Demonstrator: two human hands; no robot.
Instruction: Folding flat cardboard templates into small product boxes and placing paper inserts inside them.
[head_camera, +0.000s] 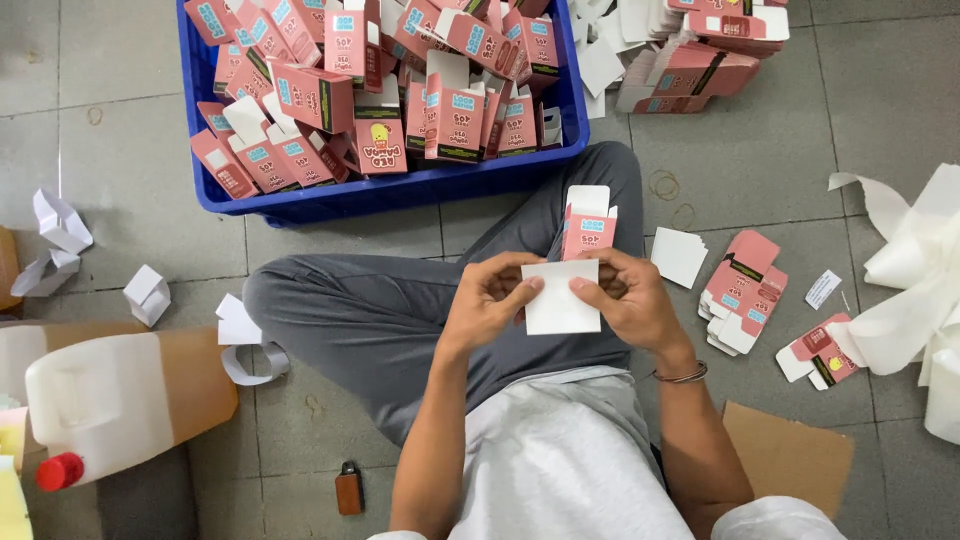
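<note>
Sitting cross-legged on a grey tiled floor (800, 150), you hold a small pink carton (587, 230) just above your lap, with a white paper insert (558, 300) in front of it. Your left hand (490, 300) pinches the insert's left edge, fingers closed on the paper; your right hand (630, 300) closes on its right edge and on the carton behind it. The carton's white top flap stands open and upright.

Take the blue crate (400, 190) as your landmark: it sits on the floor straight beyond your knees, heaped with folded pink cartons of the same kind. To the right of the crate, at the top of the view, lies a loose pile of flat pink carton blanks (700, 60). Below and to the right of the crate, beside your right knee, are a white card (678, 256) and a small stack of flat pink blanks (745, 290), with torn white paper wrapping (920, 270) farther right. Below and to the left of the crate lie scraps of white paper (60, 235) and a white plastic jug with a red cap (100, 400) on its side. A piece of brown cardboard (790, 455) lies by your right hip. The tiles are scuffed, with pale grout lines.
</note>
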